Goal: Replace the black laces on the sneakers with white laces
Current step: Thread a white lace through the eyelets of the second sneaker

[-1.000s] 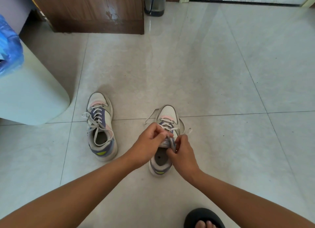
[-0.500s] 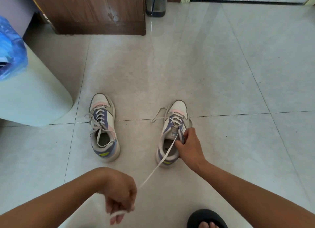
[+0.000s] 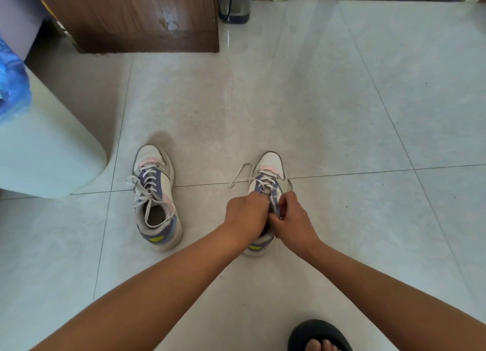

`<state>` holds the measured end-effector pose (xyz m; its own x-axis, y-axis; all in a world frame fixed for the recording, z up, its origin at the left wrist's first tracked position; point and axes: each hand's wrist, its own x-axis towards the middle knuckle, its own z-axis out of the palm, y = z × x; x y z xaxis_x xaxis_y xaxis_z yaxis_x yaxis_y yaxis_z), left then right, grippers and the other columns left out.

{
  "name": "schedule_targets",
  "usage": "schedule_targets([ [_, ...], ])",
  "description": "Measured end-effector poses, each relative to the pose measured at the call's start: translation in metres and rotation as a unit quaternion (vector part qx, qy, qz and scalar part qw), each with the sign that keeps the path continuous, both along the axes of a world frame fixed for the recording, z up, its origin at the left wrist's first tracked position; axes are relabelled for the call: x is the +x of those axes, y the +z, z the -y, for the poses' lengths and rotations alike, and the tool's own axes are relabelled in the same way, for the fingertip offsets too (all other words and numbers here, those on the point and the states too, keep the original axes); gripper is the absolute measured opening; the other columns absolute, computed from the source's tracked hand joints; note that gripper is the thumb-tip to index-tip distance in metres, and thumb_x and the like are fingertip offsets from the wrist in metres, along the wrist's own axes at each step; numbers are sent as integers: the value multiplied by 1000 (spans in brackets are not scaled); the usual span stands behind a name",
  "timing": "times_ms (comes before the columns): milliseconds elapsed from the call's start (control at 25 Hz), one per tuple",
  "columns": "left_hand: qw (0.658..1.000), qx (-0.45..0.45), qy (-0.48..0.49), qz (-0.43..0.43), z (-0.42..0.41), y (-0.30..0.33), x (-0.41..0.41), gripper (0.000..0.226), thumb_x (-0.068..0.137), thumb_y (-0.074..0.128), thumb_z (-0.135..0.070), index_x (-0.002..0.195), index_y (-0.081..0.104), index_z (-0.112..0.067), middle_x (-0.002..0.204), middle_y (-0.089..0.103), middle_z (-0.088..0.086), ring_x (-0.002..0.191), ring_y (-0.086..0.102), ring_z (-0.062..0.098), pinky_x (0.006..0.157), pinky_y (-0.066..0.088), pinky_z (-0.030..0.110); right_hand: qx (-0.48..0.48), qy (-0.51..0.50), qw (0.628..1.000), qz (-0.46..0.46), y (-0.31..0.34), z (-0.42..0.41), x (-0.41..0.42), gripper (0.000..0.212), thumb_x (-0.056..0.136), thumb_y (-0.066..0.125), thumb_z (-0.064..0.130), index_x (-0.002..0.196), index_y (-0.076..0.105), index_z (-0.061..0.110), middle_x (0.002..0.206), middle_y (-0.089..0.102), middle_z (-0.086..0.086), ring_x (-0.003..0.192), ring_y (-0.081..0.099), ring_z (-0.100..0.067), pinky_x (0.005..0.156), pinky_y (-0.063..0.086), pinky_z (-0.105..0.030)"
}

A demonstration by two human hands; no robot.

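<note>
Both hands are at the upper eyelets of the right sneaker [image 3: 267, 182], threading the white lace [image 3: 265, 186] through its last rows. The left hand [image 3: 246, 215] is curled over the tongue and collar, seemingly gripping the lace or the shoe edge; its fingertips are hidden beneath the knuckles, so exactly what it grips is hard to tell. The right hand [image 3: 293, 219], touching the left at the thumb, pinches a short run of lace just in front of its fingers. Beyond both hands the lower rows are already crossed in white, and a loose lace end [image 3: 238, 176] trails out on the floor [image 3: 342, 114], ahead and to the left of the left hand.

This looks like the late lacing stage on this shoe. Next the pinched end must go into the next open eyelet and be pulled snug, then the two ends evened.

Counted: two sneakers, two hands, no black lace in sight. The left sneaker [image 3: 155, 195] stands well to the left of the left hand, already wearing its white lace [image 3: 147, 190], untied. A foot in a black sandal [image 3: 319, 336] sits near the right forearm.
</note>
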<state>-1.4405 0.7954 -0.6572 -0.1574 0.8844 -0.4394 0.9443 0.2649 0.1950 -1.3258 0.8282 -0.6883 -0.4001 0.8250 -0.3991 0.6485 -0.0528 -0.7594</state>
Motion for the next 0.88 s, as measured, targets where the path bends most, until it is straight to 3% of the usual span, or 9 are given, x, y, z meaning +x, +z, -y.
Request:
schedule_targets([
  [160,996,5,47,78,12,1,-1,28,100,34,-25,119,48,-11,119,53,8,103,57,28,74,40,33,-40,-18,999,-8,-1,-2,3,21,82,60,18,82,40,22,75,53,-6,66,52,-23,68,54,-50],
  [320,996,14,46,72,18,1,0,35,101,31,-29,129,42,-12,122,51,8,103,56,29,77,43,36,-10,-74,997,1,9,-15,-4,17,89,58,34,89,56,17,83,62,-4,79,60,-23,74,51,-39],
  [400,998,12,31,49,18,2,3,33,101,31,-27,127,43,-10,121,52,9,101,57,29,72,40,35,31,-36,998,49,12,-24,-8,21,91,58,30,87,62,9,84,61,-3,79,56,-18,71,43,-29],
  [600,999,9,26,19,17,1,8,28,100,30,-23,115,49,-10,115,58,7,97,59,29,70,31,32,62,19,993,98,5,-32,-18,28,91,53,14,72,61,-5,70,56,-14,61,45,-16,60,37,-29],
  [680,999,21,39,19,17,1,8,26,99,31,-22,110,52,-11,111,61,6,97,59,29,71,29,31,-62,-49,997,9,2,-35,-19,22,94,50,11,78,61,1,70,55,-5,59,45,-11,58,37,-25],
  [760,999,28,41,22,18,1,10,26,99,32,-25,108,53,-12,110,62,7,99,59,30,76,31,33,-269,-133,945,-128,2,-35,-18,15,99,45,13,92,58,10,75,54,0,64,45,-8,63,36,-23],
  [800,998,29,41,24,19,1,11,27,99,32,-25,108,53,-12,109,62,8,99,59,30,77,32,33,-304,-143,930,-148,-1,-35,-16,13,100,43,15,98,56,12,77,54,1,67,45,-8,65,36,-23],
  [880,998,30,47,31,20,1,13,28,99,31,-28,106,54,-12,108,63,9,98,59,31,75,30,33,-243,-123,958,-91,-5,-35,-13,13,99,45,16,102,55,11,81,54,2,73,47,-10,65,37,-22],
])
